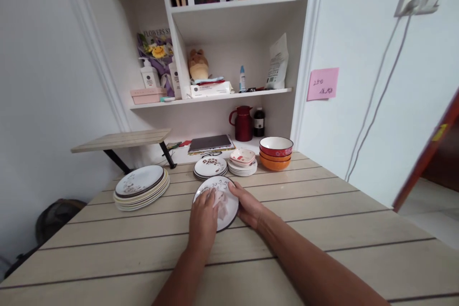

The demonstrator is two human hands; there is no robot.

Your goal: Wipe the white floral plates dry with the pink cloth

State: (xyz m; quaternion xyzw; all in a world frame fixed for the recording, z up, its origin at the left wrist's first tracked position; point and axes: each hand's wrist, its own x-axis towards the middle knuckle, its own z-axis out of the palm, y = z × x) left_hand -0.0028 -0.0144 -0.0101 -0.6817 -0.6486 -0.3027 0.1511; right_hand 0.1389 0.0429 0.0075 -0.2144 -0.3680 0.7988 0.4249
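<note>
A small white plate (232,211) with a dark rim and a brown floral pattern is held tilted above the wooden table, in the middle of the view. My right hand (248,204) grips its right edge, thumb on the upper face and fingers underneath. Pressed against the plate's face, my left hand (203,213) holds a crumpled pale cloth (223,206). Just behind sits a stack of similar small plates (210,166). Beside that, small patterned dishes (242,156) rest on more white plates (243,169).
Larger plates (139,180) are stacked at the left, near a raised wooden stand (122,139). Orange and red bowls (275,162) are nested at the back right. Behind are a closed laptop (210,143), a red jug (244,124) and white shelves (236,97).
</note>
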